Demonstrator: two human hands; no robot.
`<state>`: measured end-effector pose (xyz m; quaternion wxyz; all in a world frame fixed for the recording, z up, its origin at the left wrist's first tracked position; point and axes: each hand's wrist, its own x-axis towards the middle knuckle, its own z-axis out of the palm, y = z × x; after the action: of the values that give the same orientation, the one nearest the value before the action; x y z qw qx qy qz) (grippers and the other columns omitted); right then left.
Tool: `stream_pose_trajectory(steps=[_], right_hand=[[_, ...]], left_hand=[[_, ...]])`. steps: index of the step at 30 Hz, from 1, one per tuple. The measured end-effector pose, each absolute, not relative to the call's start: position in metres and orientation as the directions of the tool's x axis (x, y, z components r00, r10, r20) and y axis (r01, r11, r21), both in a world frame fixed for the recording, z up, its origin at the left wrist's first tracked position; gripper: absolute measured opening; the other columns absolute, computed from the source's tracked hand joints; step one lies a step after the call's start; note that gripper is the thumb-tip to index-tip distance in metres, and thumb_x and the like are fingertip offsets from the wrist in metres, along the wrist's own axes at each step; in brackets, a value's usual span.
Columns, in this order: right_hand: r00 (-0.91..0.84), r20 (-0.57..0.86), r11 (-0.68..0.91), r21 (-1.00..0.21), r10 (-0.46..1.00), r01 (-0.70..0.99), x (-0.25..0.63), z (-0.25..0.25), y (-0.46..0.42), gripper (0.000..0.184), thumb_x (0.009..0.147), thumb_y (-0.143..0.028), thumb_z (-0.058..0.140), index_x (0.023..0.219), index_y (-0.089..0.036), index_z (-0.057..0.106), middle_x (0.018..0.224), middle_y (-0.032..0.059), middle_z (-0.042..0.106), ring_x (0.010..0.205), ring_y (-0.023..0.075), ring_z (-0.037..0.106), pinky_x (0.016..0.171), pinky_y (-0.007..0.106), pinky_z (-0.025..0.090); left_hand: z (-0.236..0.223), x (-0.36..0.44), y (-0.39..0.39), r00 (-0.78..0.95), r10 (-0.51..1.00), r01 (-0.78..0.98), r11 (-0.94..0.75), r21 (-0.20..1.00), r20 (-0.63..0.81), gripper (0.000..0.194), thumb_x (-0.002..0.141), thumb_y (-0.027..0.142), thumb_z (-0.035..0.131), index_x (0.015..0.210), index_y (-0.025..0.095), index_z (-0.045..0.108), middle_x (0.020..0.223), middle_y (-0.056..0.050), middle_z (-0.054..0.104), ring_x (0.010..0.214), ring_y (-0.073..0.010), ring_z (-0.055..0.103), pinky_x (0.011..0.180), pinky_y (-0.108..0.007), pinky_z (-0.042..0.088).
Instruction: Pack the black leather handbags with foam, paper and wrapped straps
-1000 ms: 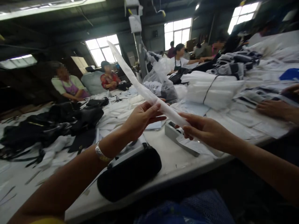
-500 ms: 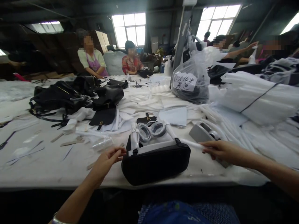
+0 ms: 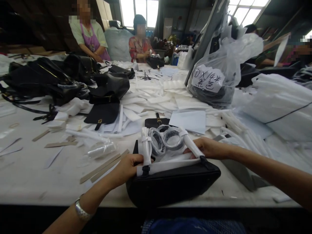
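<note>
A black handbag (image 3: 173, 187) lies near the table's front edge, its base side facing me. Its upright handle (image 3: 192, 144) is wrapped in white foam, and plastic-wrapped strap coils (image 3: 173, 138) sit behind it. A white foam strip (image 3: 168, 165) runs along the bag's upper edge, passing the handle ends. My left hand (image 3: 129, 165) is closed at the bag's left corner, fingertips partly hidden behind the wrapped handle. Reaching behind the handle's right side, my right hand (image 3: 207, 148) has its fingers closed on the foam strip, partly hidden.
More black bags (image 3: 48, 79) are heaped at the left. White foam pieces (image 3: 156, 100) cover the middle, with a light-blue sheet (image 3: 187, 121) behind the handbag. A labelled plastic sack (image 3: 214, 81) stands right. A grey tape dispenser (image 3: 243, 172) lies beside my right arm. Co-workers (image 3: 140, 42) are across the table.
My right hand has moved left, from the foam strip's outstretched right end to behind the handle. The strip now lies along the bag. My left hand has moved in behind the left handle end.
</note>
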<state>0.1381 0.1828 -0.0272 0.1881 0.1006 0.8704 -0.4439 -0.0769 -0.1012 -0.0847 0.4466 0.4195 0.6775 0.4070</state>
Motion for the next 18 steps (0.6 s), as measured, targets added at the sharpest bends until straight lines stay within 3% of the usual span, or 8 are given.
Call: stream_pose_trajectory(steps=[3,6,11,16,18], right_hand=[[-0.850,-0.526,0.479,-0.739,0.028,0.473,0.125,-0.032,0.180,0.049,0.073,-0.054,0.073,0.103,-0.015,0.078,0.092,0.0054,0.076,0.090,0.0275,0.069,0.079,0.031,0.054],[-0.851,-0.525,0.440,-0.760,0.019,0.478,0.122,-0.037,0.176,0.047,0.076,-0.054,0.071,0.102,-0.015,0.078,0.096,0.0060,0.076,0.096,0.0289,0.068,0.083,0.031,0.053],[-0.859,-0.503,0.394,-0.774,0.093,0.496,0.122,-0.040,0.165,0.041,0.075,-0.049,0.076,0.099,-0.016,0.078,0.104,0.0073,0.075,0.100,0.0282,0.068,0.091,0.032,0.051],[-0.846,-0.530,0.389,-0.770,0.050,0.506,0.122,-0.035,0.167,0.038,0.077,-0.045,0.076,0.101,-0.016,0.076,0.104,0.0079,0.074,0.100,0.0258,0.066,0.092,0.031,0.050],[-0.836,-0.547,0.414,-0.753,0.037,0.511,0.124,-0.034,0.172,0.036,0.081,-0.043,0.072,0.103,-0.015,0.075,0.103,0.0085,0.073,0.095,0.0238,0.067,0.087,0.029,0.051]], left_hand=[[-0.092,-0.079,-0.097,-0.228,0.932,0.100,0.310,0.945,-0.282,0.035,0.075,0.033,0.072,0.108,0.023,0.077,0.110,-0.003,0.076,0.105,-0.0281,0.068,0.096,-0.035,0.050],[-0.094,-0.081,-0.094,-0.152,0.946,0.053,0.296,0.954,-0.286,0.039,0.076,0.035,0.073,0.113,0.023,0.075,0.116,-0.005,0.074,0.109,-0.0293,0.066,0.096,-0.036,0.051],[-0.092,-0.085,-0.088,-0.043,0.970,0.130,0.242,0.961,-0.239,0.040,0.077,0.033,0.073,0.117,0.023,0.073,0.120,-0.006,0.072,0.112,-0.0299,0.064,0.100,-0.037,0.048],[-0.095,-0.085,-0.086,-0.019,0.987,0.285,0.158,0.946,-0.159,0.019,0.080,0.033,0.073,0.095,0.023,0.077,0.102,-0.005,0.073,0.092,-0.0233,0.067,0.086,-0.031,0.052],[-0.093,-0.087,-0.090,-0.033,0.988,0.334,0.152,0.930,-0.149,0.013,0.083,0.032,0.070,0.089,0.023,0.076,0.107,-0.006,0.070,0.094,-0.0222,0.066,0.084,-0.029,0.053]])
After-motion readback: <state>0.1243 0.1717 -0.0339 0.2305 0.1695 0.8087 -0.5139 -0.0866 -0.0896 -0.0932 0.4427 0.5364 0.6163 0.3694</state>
